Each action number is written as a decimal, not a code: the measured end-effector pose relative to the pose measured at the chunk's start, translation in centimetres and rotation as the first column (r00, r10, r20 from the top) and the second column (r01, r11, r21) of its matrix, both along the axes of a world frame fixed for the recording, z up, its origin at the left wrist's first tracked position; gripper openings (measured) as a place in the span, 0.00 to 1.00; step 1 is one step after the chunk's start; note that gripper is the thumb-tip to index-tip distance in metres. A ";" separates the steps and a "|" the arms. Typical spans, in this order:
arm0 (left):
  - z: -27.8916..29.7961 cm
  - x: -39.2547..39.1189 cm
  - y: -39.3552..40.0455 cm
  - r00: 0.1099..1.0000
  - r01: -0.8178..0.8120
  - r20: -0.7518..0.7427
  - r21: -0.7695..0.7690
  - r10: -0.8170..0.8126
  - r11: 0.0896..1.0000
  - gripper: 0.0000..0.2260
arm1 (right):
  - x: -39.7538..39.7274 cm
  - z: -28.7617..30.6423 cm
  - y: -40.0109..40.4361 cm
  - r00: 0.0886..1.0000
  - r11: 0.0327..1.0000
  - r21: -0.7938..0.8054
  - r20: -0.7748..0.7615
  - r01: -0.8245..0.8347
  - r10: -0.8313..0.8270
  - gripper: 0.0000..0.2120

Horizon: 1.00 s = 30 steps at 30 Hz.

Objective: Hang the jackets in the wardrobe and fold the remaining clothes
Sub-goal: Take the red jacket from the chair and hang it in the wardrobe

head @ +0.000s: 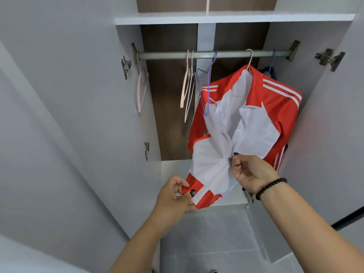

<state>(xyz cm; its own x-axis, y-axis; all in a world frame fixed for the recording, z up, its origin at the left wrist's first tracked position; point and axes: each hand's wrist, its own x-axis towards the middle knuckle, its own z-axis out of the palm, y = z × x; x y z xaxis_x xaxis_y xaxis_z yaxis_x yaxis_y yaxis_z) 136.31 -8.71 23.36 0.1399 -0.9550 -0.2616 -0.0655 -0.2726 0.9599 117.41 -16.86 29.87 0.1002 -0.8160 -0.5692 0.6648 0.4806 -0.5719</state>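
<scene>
A red and white track jacket (256, 123) with white shoulder stripes hangs on a pale pink hanger (249, 60) from the wardrobe rail (167, 55), towards the right side. Its front is open at the top. My left hand (177, 196) pinches the red hem at the jacket's lower left corner. Higher up, my right hand (250, 172) pinches the front edges at the zip line, about mid-height. A beaded bracelet circles my right wrist.
Several empty hangers hang on the rail: pink (185, 87), white and purple (206, 85), plus a pale one at the far left (140, 89). A blue hanger with a dark garment (270, 70) sits behind the jacket. Both wardrobe doors (59, 134) stand open. A white shelf (216, 17) runs above.
</scene>
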 end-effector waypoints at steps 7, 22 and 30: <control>-0.4 -0.3 -1.4 0.924 -0.025 0.383 0.043 0.007 0.999 0.11 | -0.5 0.1 -0.3 0.916 0.956 -0.131 -0.344 -0.264 0.206 0.06; -0.9 -12.4 -10.6 0.855 0.258 0.514 -0.301 -0.072 0.918 0.06 | -7.7 -1.2 -4.5 0.910 0.970 -0.074 -0.371 -0.230 0.187 0.08; -1.6 -12.4 -14.1 0.773 0.181 0.631 -0.121 -0.065 0.976 0.11 | -11.3 -0.2 -11.3 0.976 0.994 -0.011 -0.190 -0.112 0.108 0.09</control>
<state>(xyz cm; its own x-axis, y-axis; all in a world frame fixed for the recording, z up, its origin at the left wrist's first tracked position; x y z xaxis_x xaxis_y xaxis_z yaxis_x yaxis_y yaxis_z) 123.89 -22.82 21.80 0.0947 -0.9955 0.0036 -0.6833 -0.0624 0.7275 106.08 -28.18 29.70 0.0822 -0.8182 -0.5691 0.4878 0.5310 -0.6929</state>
